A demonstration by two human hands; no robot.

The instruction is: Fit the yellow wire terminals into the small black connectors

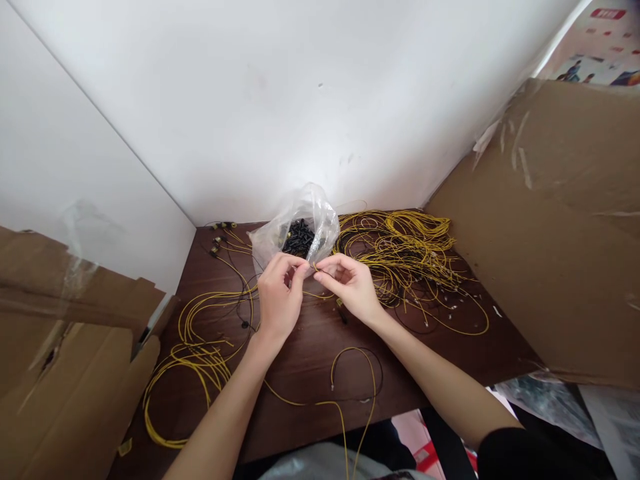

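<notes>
Before crinkled plastic bag [325, 223] | left hand [277, 293], right hand [356, 288] | pinching thin yellow wire [315, 267]

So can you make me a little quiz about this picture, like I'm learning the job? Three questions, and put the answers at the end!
1. True or false: the fingertips of the left hand and right hand are close together.
2. As the camera sees it, where is the biggest pile of yellow wires?
A. Left of the plastic bag
B. Right of the plastic bag
C. Inside the plastic bag
3. Fill in the blank: the small pieces heaped in the bag are mostly ____ in colour.

Key: 1. True. 2. B. 3. Black.
</notes>
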